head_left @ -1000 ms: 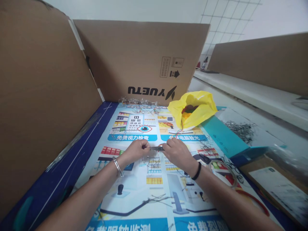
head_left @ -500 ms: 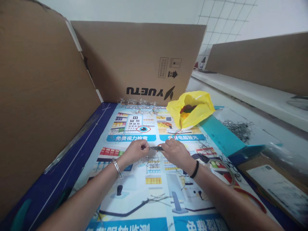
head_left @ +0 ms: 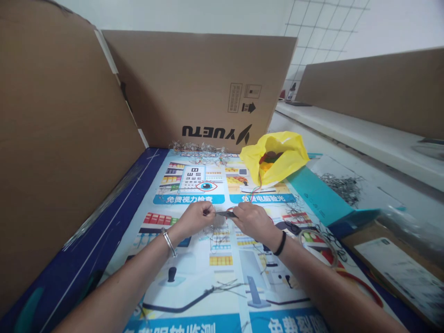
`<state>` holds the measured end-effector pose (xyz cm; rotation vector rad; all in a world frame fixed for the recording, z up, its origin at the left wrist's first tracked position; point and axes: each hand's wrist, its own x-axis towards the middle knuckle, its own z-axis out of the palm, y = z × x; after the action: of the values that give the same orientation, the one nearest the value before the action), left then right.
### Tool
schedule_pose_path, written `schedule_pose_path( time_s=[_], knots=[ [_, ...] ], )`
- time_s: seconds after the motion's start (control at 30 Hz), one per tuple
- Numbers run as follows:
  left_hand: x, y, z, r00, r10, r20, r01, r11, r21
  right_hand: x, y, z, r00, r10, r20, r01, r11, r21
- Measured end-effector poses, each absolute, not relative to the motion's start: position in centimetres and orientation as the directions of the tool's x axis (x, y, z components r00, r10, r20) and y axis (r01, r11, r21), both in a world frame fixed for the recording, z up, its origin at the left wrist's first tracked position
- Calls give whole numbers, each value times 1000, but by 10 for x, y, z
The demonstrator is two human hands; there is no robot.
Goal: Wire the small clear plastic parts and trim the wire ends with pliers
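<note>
Over the middle of the printed sheet (head_left: 194, 296), my right hand (head_left: 253, 219) is closed around a small dark pointed tool (head_left: 225, 214), whose tip points left. That tip reaches my left hand (head_left: 199, 216), whose fingers are pinched together on something I cannot make out. Thin wire pieces (head_left: 218, 236) lie just below the two hands. A silver bracelet is on my left wrist and a black band on my right. Closer to me, a small bundle of thin wires (head_left: 229, 286) rests on the sheet.
A yellow bag (head_left: 287, 162) stands open behind my right hand. Cardboard panels rise at the left (head_left: 62, 138) and back (head_left: 194, 83). Coiled tubing (head_left: 333, 247) lies at the right, near a teal box (head_left: 319, 199) and a pile of dark wires (head_left: 342, 187). Tangled wires (head_left: 199, 148) line the back.
</note>
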<state>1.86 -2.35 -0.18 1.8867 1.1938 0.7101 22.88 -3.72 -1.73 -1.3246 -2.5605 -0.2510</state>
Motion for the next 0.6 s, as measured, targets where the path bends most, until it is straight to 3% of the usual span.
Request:
schedule_pose_path(
  time_s=[0.27,0.6],
  knots=[
    [18,-19,-6,383,924,-10,402,-156,902,229,-37,-22,-514,777,364,837,547,14],
    [19,-21,-10,300,951,69,387,-187,903,231,-35,-22,-356,791,498,894,442,-64]
  ],
)
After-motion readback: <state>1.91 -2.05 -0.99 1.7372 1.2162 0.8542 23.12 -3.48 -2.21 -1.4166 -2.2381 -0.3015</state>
